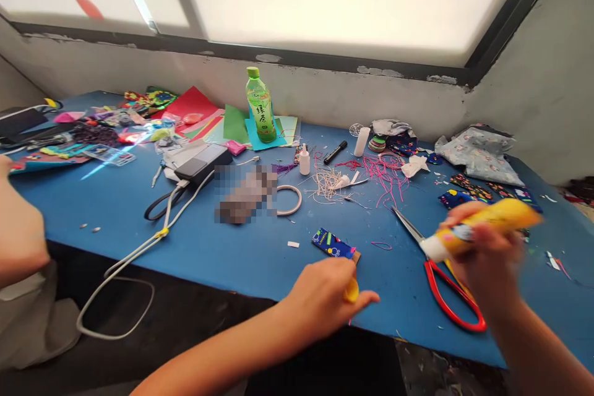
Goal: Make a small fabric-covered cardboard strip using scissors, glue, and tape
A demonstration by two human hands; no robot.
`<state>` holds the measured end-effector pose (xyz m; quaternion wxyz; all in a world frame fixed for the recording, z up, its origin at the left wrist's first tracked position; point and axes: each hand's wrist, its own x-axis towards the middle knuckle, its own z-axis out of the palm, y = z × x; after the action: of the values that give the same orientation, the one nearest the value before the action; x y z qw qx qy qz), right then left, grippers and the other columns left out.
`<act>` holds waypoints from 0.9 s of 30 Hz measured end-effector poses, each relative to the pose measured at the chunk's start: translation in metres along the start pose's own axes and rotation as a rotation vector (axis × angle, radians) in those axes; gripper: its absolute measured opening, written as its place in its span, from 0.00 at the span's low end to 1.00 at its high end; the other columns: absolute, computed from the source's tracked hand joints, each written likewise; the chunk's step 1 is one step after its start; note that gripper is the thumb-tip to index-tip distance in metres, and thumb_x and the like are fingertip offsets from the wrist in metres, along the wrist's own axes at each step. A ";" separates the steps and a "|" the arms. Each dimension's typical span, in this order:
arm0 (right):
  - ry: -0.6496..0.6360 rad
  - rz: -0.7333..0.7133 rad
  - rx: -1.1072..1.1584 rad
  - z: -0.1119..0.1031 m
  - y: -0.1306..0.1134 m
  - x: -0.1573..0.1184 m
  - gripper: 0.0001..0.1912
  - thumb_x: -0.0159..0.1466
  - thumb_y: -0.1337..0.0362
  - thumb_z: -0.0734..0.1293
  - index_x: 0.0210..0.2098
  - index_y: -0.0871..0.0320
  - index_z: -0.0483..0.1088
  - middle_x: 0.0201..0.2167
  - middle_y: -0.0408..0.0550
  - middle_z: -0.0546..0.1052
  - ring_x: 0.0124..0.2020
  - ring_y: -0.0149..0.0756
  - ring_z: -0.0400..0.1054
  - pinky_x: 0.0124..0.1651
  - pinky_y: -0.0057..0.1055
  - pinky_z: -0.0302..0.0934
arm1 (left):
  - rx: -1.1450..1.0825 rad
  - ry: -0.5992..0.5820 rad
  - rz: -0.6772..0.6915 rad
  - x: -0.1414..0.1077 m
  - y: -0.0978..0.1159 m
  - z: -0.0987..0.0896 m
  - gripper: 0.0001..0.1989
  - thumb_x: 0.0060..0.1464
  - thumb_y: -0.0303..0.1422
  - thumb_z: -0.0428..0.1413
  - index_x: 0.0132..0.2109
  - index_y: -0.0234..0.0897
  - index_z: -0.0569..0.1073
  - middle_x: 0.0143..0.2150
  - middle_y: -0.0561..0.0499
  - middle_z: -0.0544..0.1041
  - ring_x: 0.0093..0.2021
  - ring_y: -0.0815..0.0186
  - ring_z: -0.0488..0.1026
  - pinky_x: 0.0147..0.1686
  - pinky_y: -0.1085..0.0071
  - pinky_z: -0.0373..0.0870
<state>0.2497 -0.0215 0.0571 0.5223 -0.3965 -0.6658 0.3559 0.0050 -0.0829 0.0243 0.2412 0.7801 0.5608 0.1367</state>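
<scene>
My right hand (492, 253), raised above the table's right part, is wrapped round a yellow squeeze tube (492, 219) with a white end that points left. Below it lie scissors (434, 297) with red handles, their blades slightly apart. Near the front edge, my left hand (325, 294) has curled fingers and a thumb stretched to the right. A small round yellow cap (352, 290) shows in its grip. Just beyond the knuckles is a folded piece of blue printed fabric (331, 244) with a brown edge; the hand covers its near end.
Pink cords (383, 170), white cords (327, 185), a black marker (335, 153) and a small white bottle (304, 161) lie or stand mid-table. Behind is a green tea bottle (261, 105). A power bank (203, 161) trails cables. Another person's arm (18, 229) is at left.
</scene>
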 end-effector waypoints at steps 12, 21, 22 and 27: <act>-0.117 0.616 0.196 0.057 0.064 0.022 0.18 0.69 0.51 0.62 0.38 0.60 0.69 0.24 0.36 0.68 0.17 0.21 0.57 0.19 0.21 0.55 | -0.014 0.035 -0.097 0.050 -0.020 0.003 0.06 0.57 0.32 0.54 0.33 0.38 0.73 0.36 0.45 0.80 0.38 0.57 0.78 0.32 0.69 0.66; -0.188 0.404 0.048 0.064 0.056 0.018 0.22 0.67 0.46 0.62 0.34 0.60 0.68 0.18 0.33 0.63 0.15 0.21 0.53 0.17 0.22 0.51 | -0.094 0.078 -0.080 0.047 -0.037 -0.003 0.06 0.58 0.33 0.55 0.33 0.39 0.71 0.36 0.49 0.79 0.36 0.62 0.75 0.31 0.71 0.61; -0.195 0.345 0.008 0.066 0.053 0.016 0.22 0.65 0.45 0.64 0.33 0.59 0.69 0.18 0.34 0.65 0.16 0.22 0.56 0.18 0.23 0.53 | -0.099 0.083 -0.082 0.046 -0.038 -0.002 0.06 0.58 0.34 0.54 0.33 0.39 0.71 0.36 0.49 0.79 0.36 0.62 0.75 0.30 0.71 0.60; -0.314 0.064 -0.190 0.074 0.043 0.005 0.18 0.56 0.47 0.72 0.23 0.55 0.69 0.25 0.42 0.76 0.21 0.28 0.64 0.26 0.29 0.59 | -0.143 0.088 -0.076 0.045 -0.044 -0.003 0.07 0.58 0.34 0.55 0.32 0.39 0.72 0.32 0.51 0.78 0.33 0.63 0.74 0.31 0.71 0.61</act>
<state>0.1833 -0.0030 0.0065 0.3605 -0.4048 -0.7569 0.3652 -0.0170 -0.0289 0.0006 0.2764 0.7324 0.5887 0.2014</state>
